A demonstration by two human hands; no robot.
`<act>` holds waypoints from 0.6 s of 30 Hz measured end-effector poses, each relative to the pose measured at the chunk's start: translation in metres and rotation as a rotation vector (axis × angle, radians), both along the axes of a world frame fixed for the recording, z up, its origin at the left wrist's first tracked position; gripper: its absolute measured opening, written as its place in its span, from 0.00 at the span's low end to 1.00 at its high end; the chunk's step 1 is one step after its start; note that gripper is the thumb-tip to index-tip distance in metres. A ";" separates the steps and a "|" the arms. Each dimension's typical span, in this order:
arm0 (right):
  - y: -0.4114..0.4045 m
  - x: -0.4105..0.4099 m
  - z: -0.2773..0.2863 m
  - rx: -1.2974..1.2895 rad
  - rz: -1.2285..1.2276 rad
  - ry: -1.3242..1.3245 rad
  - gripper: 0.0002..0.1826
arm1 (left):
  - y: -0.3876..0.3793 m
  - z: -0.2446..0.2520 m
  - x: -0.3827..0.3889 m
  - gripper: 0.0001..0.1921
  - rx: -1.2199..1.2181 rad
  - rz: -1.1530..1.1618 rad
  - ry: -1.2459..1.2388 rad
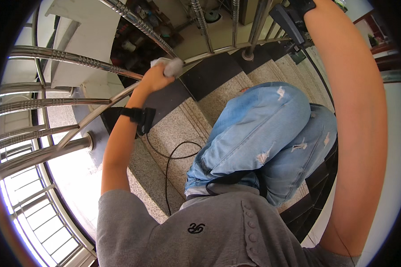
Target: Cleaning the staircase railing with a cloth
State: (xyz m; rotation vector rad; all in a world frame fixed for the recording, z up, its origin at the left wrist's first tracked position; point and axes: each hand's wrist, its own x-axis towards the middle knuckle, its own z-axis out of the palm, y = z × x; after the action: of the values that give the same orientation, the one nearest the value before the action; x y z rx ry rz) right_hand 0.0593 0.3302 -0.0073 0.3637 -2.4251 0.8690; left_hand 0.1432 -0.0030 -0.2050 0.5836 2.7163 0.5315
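My left hand (pixel 156 79) is closed around a crumpled white-grey cloth (pixel 173 67). The cloth lies against the lower rail (pixel 197 58) of a metal stair railing, close to the foot of a ridged baluster (pixel 143 28). A black strap with a device (pixel 138 116) wraps my left wrist, and a black cable (pixel 168 167) runs from it over a speckled stone step (pixel 178 125). My right hand is out of view past the top edge; only the arm (pixel 357 100) and another black wrist device (pixel 289 25) show.
Bent knees in ripped jeans (pixel 254 123) rest over the steps. Black stone edging (pixel 212 75) borders the stairs beneath the railing. A thick metal post (pixel 258 26) stands farther along. More balusters (pixel 53 103) are at left, beside a bright barred window (pixel 46 217). A white wall (pixel 394 150) is at right.
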 end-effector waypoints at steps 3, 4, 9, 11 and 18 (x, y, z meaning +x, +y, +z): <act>-0.010 0.011 -0.001 -0.138 0.017 -0.149 0.15 | 0.000 0.032 0.029 0.19 0.044 -0.080 -0.038; -0.003 0.008 -0.001 -0.049 -0.008 -0.104 0.15 | 0.005 0.042 0.036 0.17 0.219 0.049 0.008; 0.003 -0.002 -0.006 -0.007 -0.018 0.018 0.13 | 0.000 0.129 0.037 0.18 0.915 0.593 0.370; 0.002 0.006 0.001 -0.055 -0.024 -0.037 0.13 | 0.014 0.184 0.031 0.25 1.189 0.633 0.517; -0.003 -0.004 -0.002 0.047 -0.041 0.077 0.12 | 0.085 0.224 -0.032 0.19 1.113 0.163 1.244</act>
State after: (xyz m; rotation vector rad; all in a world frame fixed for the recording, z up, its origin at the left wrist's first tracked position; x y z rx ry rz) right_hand 0.0550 0.3276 -0.0096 0.3569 -2.3772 0.7674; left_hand 0.1114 0.0818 0.0192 1.2445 3.2433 2.4766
